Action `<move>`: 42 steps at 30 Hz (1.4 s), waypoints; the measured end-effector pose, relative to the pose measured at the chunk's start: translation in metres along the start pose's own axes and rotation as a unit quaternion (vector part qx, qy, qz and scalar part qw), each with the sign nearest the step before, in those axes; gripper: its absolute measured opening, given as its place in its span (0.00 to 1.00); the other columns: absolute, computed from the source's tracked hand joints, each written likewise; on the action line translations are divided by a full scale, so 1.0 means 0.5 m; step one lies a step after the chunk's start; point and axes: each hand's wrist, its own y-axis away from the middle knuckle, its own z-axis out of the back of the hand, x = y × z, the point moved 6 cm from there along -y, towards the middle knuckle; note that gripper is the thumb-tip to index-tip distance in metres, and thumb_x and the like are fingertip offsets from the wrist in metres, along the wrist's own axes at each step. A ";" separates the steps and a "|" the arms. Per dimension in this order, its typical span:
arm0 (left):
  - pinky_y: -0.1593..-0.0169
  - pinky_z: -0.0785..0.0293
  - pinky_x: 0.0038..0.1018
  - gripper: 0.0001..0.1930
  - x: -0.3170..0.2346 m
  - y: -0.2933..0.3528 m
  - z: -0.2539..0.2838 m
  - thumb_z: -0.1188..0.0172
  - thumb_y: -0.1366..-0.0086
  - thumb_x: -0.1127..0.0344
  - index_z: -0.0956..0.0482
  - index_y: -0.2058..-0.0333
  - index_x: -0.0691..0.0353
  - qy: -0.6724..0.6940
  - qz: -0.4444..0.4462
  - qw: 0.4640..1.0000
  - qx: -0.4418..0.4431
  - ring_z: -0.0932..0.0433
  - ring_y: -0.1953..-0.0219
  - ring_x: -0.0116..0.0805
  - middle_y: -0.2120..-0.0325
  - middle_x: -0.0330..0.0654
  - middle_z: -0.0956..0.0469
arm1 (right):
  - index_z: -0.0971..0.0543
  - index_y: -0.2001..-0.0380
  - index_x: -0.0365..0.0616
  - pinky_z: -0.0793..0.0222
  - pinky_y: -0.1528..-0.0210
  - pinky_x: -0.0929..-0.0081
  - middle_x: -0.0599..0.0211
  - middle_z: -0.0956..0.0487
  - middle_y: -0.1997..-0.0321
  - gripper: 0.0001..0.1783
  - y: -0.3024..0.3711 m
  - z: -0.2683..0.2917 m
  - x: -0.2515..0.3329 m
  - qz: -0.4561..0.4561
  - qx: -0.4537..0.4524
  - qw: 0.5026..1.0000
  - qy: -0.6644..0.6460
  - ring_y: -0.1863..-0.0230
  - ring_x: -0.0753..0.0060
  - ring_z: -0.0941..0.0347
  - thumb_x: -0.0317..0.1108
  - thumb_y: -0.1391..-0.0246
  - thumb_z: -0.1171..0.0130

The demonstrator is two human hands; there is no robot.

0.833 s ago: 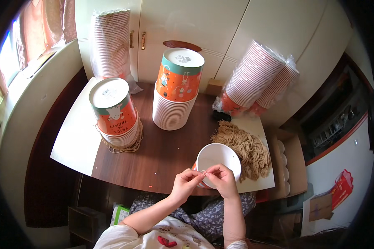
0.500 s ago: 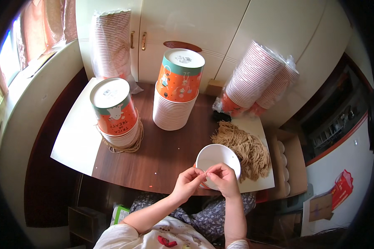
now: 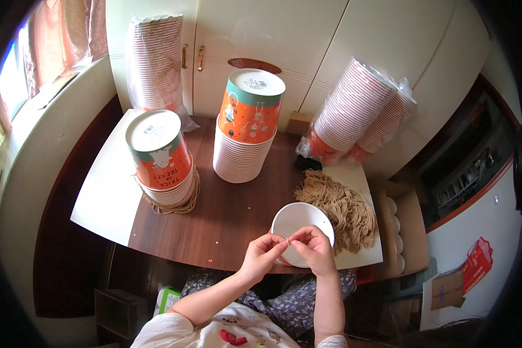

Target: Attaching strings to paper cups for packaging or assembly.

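An orange paper bucket [image 3: 296, 217] with a white inside stands upright at the table's front edge, its mouth facing up. Over its near rim my left hand [image 3: 263, 253] and my right hand [image 3: 315, 250] meet, each pinching with thumb and forefinger. A short bit of thin tan cord [image 3: 288, 241] shows between the fingertips; its other parts are hidden by the hands. A small dark hole shows in the bucket's right wall. Just beyond the bucket, to the right, lies a heap of tan cords [image 3: 345, 214].
Upturned bucket stacks stand at the left [image 3: 159, 148] and middle [image 3: 252, 110] of the brown table [image 3: 232, 214]; cords ring the left one. Bagged stacks are at the far left [image 3: 156, 64] and far right [image 3: 354, 104]. A cardboard box [image 3: 416, 232] with white rounded items sits at the right.
The bucket has shifted very slightly left and nearer to me. Both hands keep their pinch with hardly any movement; the cord between them shows a little more.
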 end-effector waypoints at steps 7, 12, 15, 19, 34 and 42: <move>0.70 0.35 0.14 0.05 -0.009 0.004 -0.011 0.44 0.40 0.70 0.25 0.69 0.65 0.046 0.033 0.998 -0.011 0.31 0.74 0.17 0.76 0.34 0.26 | 0.27 0.63 0.37 0.35 0.60 0.84 0.70 0.24 0.65 0.10 0.010 0.019 -0.017 0.000 0.021 0.999 0.037 0.65 0.83 0.31 0.22 0.52 0.45; 0.69 0.27 0.19 0.06 -0.001 0.001 -0.001 0.46 0.39 0.70 0.26 0.67 0.67 0.021 0.023 1.000 0.000 0.26 0.72 0.22 0.74 0.38 0.24 | 0.24 0.69 0.38 0.38 0.69 0.85 0.71 0.24 0.68 0.06 0.011 0.014 -0.004 0.076 0.013 0.991 0.108 0.71 0.84 0.33 0.23 0.53 0.42; 0.69 0.27 0.19 0.07 -0.002 0.002 -0.003 0.45 0.39 0.69 0.25 0.67 0.68 0.019 0.029 0.999 0.002 0.26 0.72 0.21 0.75 0.37 0.24 | 0.24 0.71 0.38 0.38 0.70 0.85 0.71 0.25 0.69 0.04 0.008 0.014 0.000 0.095 0.005 0.982 0.164 0.72 0.83 0.33 0.24 0.54 0.41; 0.68 0.28 0.18 0.07 0.010 0.000 0.008 0.45 0.39 0.68 0.24 0.67 0.68 -0.007 0.021 1.000 -0.002 0.27 0.72 0.20 0.74 0.37 0.24 | 0.24 0.73 0.39 0.38 0.71 0.85 0.70 0.24 0.69 0.03 0.005 0.013 0.001 0.083 -0.006 0.984 0.160 0.71 0.82 0.33 0.25 0.53 0.40; 0.70 0.22 0.24 0.09 -0.010 0.008 -0.004 0.45 0.39 0.67 0.23 0.68 0.69 -0.029 0.083 0.996 0.021 0.23 0.71 0.26 0.72 0.41 0.23 | 0.33 0.68 0.40 0.34 0.63 0.78 0.66 0.26 0.70 0.05 0.001 0.001 -0.006 0.126 0.081 0.950 0.273 0.66 0.75 0.30 0.30 0.44 0.49; 0.70 0.33 0.14 0.09 -0.039 0.005 0.001 0.41 0.42 0.67 0.25 0.76 0.68 -0.221 0.024 0.975 -0.002 0.30 0.75 0.17 0.81 0.33 0.26 | 0.37 0.66 0.41 0.36 0.66 0.85 0.71 0.31 0.72 0.07 0.000 -0.013 -0.035 0.071 -0.012 0.988 0.140 0.70 0.82 0.34 0.33 0.39 0.57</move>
